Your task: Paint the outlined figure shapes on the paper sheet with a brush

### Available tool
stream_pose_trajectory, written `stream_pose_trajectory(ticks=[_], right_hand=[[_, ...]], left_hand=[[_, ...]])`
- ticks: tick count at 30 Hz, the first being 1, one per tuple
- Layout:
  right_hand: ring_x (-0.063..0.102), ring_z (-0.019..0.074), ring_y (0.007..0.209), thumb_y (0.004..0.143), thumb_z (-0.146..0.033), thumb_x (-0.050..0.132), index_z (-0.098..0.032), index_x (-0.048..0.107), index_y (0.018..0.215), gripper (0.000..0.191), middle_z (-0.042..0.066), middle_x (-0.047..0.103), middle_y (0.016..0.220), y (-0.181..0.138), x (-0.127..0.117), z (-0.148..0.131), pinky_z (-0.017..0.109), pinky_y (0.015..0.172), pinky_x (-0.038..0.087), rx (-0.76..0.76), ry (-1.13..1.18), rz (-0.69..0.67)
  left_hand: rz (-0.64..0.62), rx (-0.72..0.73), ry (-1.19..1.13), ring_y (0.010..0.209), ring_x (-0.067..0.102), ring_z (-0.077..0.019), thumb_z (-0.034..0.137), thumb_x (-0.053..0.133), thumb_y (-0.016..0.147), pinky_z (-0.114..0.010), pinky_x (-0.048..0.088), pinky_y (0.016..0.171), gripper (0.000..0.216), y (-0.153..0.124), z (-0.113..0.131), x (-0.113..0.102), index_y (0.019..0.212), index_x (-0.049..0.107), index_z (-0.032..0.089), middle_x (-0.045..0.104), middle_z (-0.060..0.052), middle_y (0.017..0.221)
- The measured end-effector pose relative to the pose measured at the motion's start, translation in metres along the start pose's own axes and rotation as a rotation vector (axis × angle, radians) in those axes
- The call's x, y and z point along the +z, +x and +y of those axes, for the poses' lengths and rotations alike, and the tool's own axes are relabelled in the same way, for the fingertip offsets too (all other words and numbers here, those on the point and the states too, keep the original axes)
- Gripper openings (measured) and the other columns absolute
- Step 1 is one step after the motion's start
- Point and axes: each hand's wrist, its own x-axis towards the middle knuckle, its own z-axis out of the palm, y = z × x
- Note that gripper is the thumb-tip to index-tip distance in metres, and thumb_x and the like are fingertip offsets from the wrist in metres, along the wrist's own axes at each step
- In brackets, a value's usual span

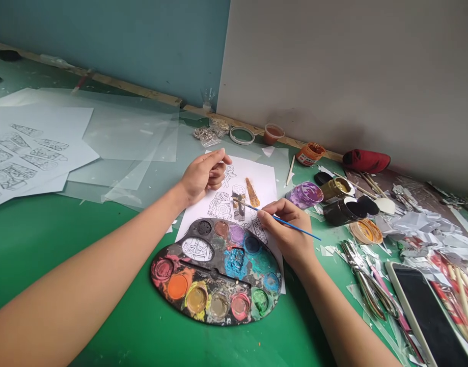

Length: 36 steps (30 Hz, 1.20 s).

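My right hand [289, 227] pinches a thin blue paintbrush [295, 226], whose tip touches a patterned drawing [239, 203] partly coloured brown and gold. Beside that drawing is a narrow, tapered shape [252, 192] painted golden brown. Both are on a white sheet of paper [260, 168] with other black line drawings. Loosely curled, my left hand [207, 176] lies at the sheet's upper left edge with nothing visible in it. Nearer to me, a black paint palette [214, 278] with several coloured wells overlaps the sheet's lower part.
Open paint jars, among them a purple jar [304, 194] and a black jar [338, 211], stand to the right. Pliers [365, 280], a phone [424, 306] and paper scraps [428, 224] crowd that side. Printed sheets [35, 148] and clear film [130, 127] spread across the left.
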Motion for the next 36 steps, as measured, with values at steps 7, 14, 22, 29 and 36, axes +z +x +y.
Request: stream_pose_trajectory(ticks=[7, 14, 22, 29, 36], right_hand=[[0.051, 0.0115, 0.053, 0.067, -0.034, 0.077, -0.021, 0.058, 0.061, 0.024, -0.001, 0.058, 0.057, -0.0002, -0.0014, 0.0008, 0.025, 0.049, 0.043, -0.006, -0.024, -0.014], [0.05, 0.011, 0.051, 0.066, -0.034, 0.076, -0.021, 0.058, 0.061, 0.022, -0.001, 0.059, 0.058, 0.0003, -0.0006, -0.0009, 0.025, 0.048, 0.042, 0.012, -0.008, 0.0], [0.049, 0.0101, 0.05, 0.065, -0.034, 0.077, -0.021, 0.059, 0.062, 0.023, -0.001, 0.059, 0.06, 0.0004, -0.0005, 0.0003, 0.024, 0.046, 0.041, 0.021, -0.01, 0.006], [0.05, 0.0108, 0.052, 0.068, -0.035, 0.077, -0.021, 0.058, 0.062, 0.024, -0.001, 0.06, 0.061, 0.0007, 0.0007, 0.002, 0.024, 0.047, 0.041, -0.01, -0.03, 0.005], [0.048, 0.0098, 0.051, 0.068, -0.035, 0.076, -0.021, 0.059, 0.064, 0.022, -0.001, 0.06, 0.062, 0.0004, 0.0002, 0.003, 0.024, 0.046, 0.039, 0.026, -0.035, -0.006]], left_hand=[[0.01, 0.003, -0.002, 0.038, 0.022, -0.0031, 0.038, 0.055, 0.097, -0.017, 0.02, 0.038, 0.031, 0.001, -0.0007, -0.0003, 0.074, 0.056, 0.018, 0.024, 0.009, 0.052], [0.009, 0.005, -0.004, 0.039, 0.022, -0.0033, 0.037, 0.055, 0.097, -0.017, 0.02, 0.038, 0.031, 0.0018, -0.0006, -0.001, 0.074, 0.057, 0.018, 0.023, 0.009, 0.053], [0.015, 0.004, -0.01, 0.038, 0.023, -0.0031, 0.037, 0.055, 0.097, -0.017, 0.02, 0.038, 0.031, 0.002, -0.0013, 0.0002, 0.073, 0.056, 0.018, 0.023, 0.009, 0.053], [0.016, -0.002, -0.001, 0.038, 0.023, -0.003, 0.039, 0.058, 0.095, -0.017, 0.02, 0.038, 0.03, 0.0025, -0.001, 0.0, 0.074, 0.056, 0.018, 0.024, 0.009, 0.053], [0.02, -0.001, -0.008, 0.038, 0.022, -0.003, 0.036, 0.054, 0.096, -0.017, 0.021, 0.039, 0.03, 0.0029, -0.0007, 0.0006, 0.073, 0.057, 0.017, 0.024, 0.009, 0.052]])
